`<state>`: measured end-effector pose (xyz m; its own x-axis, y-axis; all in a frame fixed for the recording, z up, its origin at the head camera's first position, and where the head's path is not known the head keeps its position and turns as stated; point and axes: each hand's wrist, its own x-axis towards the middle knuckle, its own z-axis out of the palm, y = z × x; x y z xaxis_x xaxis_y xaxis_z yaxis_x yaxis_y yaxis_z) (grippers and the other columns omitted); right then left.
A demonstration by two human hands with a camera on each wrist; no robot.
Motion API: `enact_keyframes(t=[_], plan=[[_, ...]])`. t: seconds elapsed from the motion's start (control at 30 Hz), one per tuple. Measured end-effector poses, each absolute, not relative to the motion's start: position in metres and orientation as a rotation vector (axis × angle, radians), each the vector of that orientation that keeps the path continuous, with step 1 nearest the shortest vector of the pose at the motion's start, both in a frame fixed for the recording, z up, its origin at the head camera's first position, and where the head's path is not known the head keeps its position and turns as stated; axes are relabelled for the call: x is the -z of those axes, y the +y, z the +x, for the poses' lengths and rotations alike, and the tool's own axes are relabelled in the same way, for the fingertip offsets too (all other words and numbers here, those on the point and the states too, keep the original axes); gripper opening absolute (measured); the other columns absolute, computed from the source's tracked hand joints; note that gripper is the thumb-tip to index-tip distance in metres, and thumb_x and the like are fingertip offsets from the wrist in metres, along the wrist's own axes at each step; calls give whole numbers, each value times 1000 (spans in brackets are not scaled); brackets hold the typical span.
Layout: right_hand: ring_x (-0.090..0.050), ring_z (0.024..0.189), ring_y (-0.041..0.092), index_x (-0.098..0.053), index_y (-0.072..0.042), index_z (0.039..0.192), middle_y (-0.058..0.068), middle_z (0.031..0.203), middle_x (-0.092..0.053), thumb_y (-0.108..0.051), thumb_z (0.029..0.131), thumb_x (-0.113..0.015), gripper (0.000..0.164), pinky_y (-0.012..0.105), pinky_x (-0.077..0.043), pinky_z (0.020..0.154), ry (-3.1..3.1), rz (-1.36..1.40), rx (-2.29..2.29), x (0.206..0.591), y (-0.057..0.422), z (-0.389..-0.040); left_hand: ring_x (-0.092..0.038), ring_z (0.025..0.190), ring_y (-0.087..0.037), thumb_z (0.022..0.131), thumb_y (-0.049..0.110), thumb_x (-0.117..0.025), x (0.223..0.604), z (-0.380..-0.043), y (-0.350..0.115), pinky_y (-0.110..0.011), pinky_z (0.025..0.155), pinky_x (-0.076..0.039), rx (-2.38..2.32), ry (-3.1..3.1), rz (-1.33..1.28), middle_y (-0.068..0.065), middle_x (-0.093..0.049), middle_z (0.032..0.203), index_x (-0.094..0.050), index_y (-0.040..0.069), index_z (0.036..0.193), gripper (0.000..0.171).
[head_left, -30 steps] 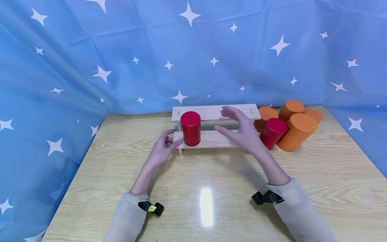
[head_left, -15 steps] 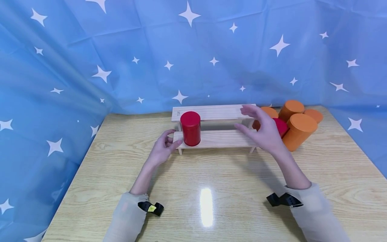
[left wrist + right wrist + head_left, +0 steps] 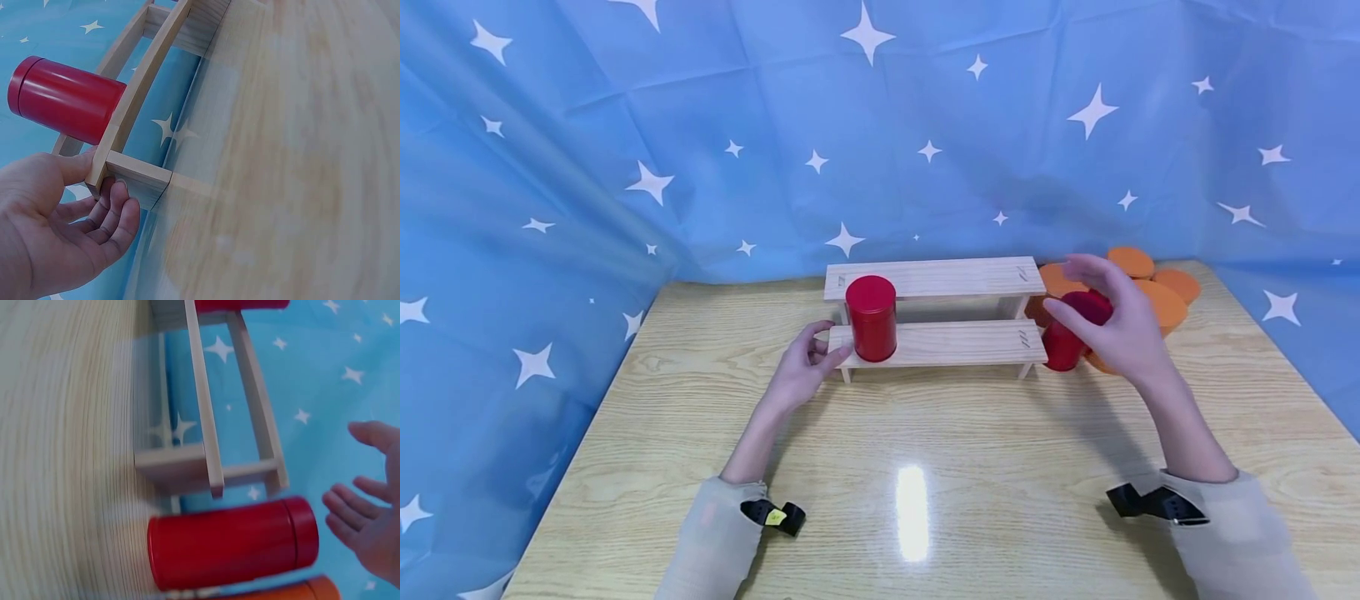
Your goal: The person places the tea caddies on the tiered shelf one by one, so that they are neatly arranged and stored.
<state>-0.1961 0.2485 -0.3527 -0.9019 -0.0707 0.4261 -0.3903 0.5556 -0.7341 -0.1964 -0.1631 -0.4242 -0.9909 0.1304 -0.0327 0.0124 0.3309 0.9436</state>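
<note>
A red canister [image 3: 872, 321] with a lid stands upright near the left end of the lower step of a two-tier wooden rack [image 3: 955, 343]. My left hand [image 3: 801, 368] holds that end of the step, thumb on top and fingers curled beneath the board, as the left wrist view shows. Over at the right, my right hand [image 3: 1112, 321] hovers with thumb and fingers spread, holding nothing. It partly covers a second red canister [image 3: 1062, 346], which stands on the table beside the rack's right end. In the right wrist view this red canister [image 3: 231, 542] lies just short of the fingertips.
Several orange canisters [image 3: 1168, 307] cluster behind and right of the second red one, partly hidden by my right hand. A blue curtain with white stars [image 3: 760, 117] hangs behind the wooden table [image 3: 700, 400]. A bright reflection shows on the tabletop.
My right hand has moved right, away from above the rack to the second red canister. My left hand keeps its hold on the rack, and the first red canister stays put.
</note>
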Motion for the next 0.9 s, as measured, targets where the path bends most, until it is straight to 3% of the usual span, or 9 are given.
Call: enact_keyframes(t=[0.43, 0.7, 0.9], plan=[[-53, 117, 5, -51, -9, 145, 1, 131, -57, -6, 90, -75, 60, 9, -41, 99, -2383, 228, -1328, 357, 303, -193, -54, 82, -22, 97, 25, -71, 424, -197, -163, -29, 70, -47, -1736, 2490, 119, -12, -55, 97, -43, 5, 148, 61], [-52, 113, -4, -54, -8, 142, -9, 124, -58, -7, 90, -76, 57, 9, -35, 102, -2405, 209, -1194, 363, 329, -192, -55, 82, -21, 97, 25, -71, 425, -198, -162, -28, 70, -48, -1740, 2487, 119, -12, -56, 98, -43, 5, 148, 61], [-48, 117, -2, -55, -7, 140, -11, 125, -55, -7, 89, -77, 56, 9, -32, 105, -2436, 210, -1173, 368, 340, -193, -55, 82, -21, 97, 24, -71, 425, -197, -162, -28, 70, -48, -1744, 2488, 118, -12, -56, 98, -43, 5, 148, 62]])
